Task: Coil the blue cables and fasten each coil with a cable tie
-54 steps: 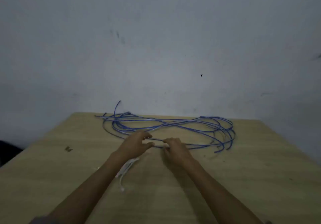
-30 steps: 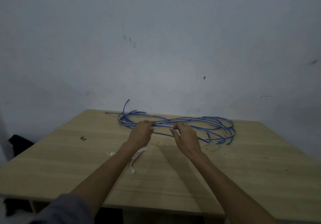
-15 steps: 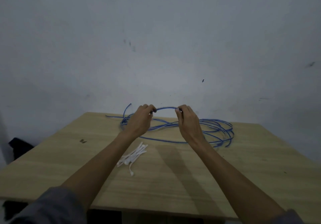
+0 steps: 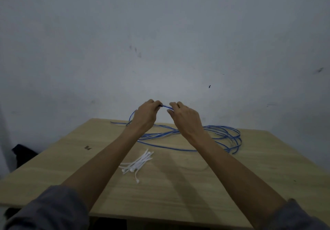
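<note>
White cable ties point(image 4: 138, 162) lie near the bench's point(image 4: 53, 172) middle, ready for fastening. Beyond, left hand point(image 4: 144, 116) and right hand point(image 4: 185, 119) each pinch one raised strand; the blue cables point(image 4: 223, 134) sprawl uncoiled along the far edge.

Both arms reach forward from the lower corners, bare from the elbow down, with grey sleeves pushed up near the bottom edge. The forearms converge toward the middle. The left hand point(image 4: 145, 116) is raised above the bench, back toward the camera, fingers curled and thumb closed in a pinch at the top. The right hand point(image 4: 185, 118) is at the same height just beside it, fingers curled in a matching pinching grip. The two sets of fingertips nearly meet.
</note>
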`<state>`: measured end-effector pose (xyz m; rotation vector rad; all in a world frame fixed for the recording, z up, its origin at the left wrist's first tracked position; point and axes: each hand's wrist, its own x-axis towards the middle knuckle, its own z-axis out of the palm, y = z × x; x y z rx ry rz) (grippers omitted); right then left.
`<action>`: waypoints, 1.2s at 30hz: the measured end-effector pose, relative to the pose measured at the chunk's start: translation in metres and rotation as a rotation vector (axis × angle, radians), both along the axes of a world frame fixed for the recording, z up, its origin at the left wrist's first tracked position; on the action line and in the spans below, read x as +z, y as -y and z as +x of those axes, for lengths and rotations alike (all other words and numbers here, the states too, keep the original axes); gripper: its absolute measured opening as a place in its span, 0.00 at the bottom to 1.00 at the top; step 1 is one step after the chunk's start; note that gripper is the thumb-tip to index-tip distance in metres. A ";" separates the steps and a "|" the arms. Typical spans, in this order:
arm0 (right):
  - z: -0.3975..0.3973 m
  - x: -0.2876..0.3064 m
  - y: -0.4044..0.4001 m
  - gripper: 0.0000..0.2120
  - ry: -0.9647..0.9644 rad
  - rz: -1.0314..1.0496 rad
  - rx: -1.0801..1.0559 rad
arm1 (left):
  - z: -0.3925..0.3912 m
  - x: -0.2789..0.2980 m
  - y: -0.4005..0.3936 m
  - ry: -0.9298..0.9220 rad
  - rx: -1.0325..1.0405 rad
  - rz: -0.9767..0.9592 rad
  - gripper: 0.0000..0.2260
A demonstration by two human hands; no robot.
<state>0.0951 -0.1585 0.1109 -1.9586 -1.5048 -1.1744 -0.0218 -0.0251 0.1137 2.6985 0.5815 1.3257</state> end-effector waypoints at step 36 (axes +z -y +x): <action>0.004 -0.008 0.028 0.16 -1.646 0.101 0.387 | -0.004 0.012 0.004 0.837 -0.619 -1.680 0.12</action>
